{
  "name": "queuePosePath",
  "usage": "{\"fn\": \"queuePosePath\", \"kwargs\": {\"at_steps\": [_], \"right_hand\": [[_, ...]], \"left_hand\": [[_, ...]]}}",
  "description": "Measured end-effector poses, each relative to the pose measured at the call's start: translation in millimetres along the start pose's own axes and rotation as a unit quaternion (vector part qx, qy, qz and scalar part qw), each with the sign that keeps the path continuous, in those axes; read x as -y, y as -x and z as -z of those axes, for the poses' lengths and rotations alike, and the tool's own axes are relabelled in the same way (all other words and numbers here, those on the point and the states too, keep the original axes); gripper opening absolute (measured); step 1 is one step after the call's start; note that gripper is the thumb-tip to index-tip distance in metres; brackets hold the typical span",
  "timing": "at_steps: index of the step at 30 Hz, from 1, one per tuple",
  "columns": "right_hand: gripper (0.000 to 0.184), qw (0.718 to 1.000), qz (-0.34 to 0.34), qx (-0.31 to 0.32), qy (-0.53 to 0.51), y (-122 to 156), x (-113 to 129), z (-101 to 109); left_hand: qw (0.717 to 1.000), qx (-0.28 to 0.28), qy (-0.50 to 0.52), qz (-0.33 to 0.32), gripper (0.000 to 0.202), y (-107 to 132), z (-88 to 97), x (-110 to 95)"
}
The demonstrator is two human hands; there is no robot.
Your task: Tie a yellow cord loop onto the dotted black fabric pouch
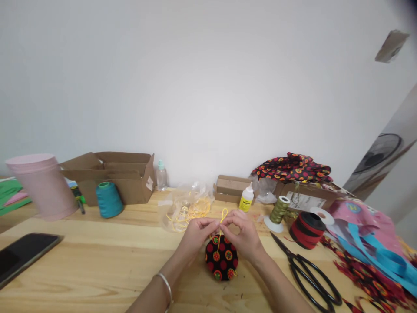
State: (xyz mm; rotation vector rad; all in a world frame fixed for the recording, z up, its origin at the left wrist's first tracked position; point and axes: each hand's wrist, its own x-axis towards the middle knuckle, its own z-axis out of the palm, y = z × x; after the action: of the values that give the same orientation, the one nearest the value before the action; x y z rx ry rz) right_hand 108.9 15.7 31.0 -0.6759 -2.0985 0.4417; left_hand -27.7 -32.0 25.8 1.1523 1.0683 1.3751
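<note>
A round black fabric piece (222, 264) printed with red dots and flowers lies on the wooden table, below both hands. My left hand (200, 234) pinches a thin yellow cord (224, 214) at the top of the piece. From the other side my right hand (240, 230) pinches the same cord, its fingertips almost meeting the left ones. A small loop of the cord stands up above the fingers, and a strand hangs down over the fabric. Another bit of yellow cord shows at the piece's lower right edge. The fingertips hide the spot where the cord is held.
Black scissors (306, 269) lie to the right, near a red and black ribbon roll (307, 230) and fabric scraps (378, 278). Behind stand a glue bottle (246, 199), bagged yellow cord (192, 208) and a cardboard box (130, 187). A phone (26, 256) rests at left.
</note>
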Motion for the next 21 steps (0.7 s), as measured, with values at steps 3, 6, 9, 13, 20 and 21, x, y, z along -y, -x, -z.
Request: {"fn": "queuePosePath", "kwargs": {"at_steps": [3,6,9,13,20,21], "right_hand": [[0.011,1.000,0.013,0.018,-0.002,-0.4,-0.9,1.4],[0.010,0.999,0.025,0.033,-0.007,-1.0,-1.1,2.3],[0.010,0.999,0.024,0.042,-0.014,-1.3,-0.5,2.7],[0.011,0.998,0.000,0.038,-0.052,-1.2,0.4,2.6],[0.011,0.995,-0.046,0.016,-0.084,-2.4,-0.3,2.5],[0.011,0.995,-0.050,0.012,-0.080,-2.6,-0.5,2.3]], "left_hand": [[1.000,0.011,0.013,0.012,0.028,-0.1,1.6,1.4],[0.999,0.021,0.019,0.021,0.028,-0.1,2.6,1.5],[0.999,0.024,0.017,0.024,0.027,-0.4,2.9,1.4],[1.000,0.017,0.004,0.016,0.025,-1.7,3.5,2.7],[1.000,0.009,-0.018,0.004,0.030,-1.2,3.9,3.8],[1.000,0.009,-0.020,0.003,0.030,-1.0,3.8,3.4]]}}
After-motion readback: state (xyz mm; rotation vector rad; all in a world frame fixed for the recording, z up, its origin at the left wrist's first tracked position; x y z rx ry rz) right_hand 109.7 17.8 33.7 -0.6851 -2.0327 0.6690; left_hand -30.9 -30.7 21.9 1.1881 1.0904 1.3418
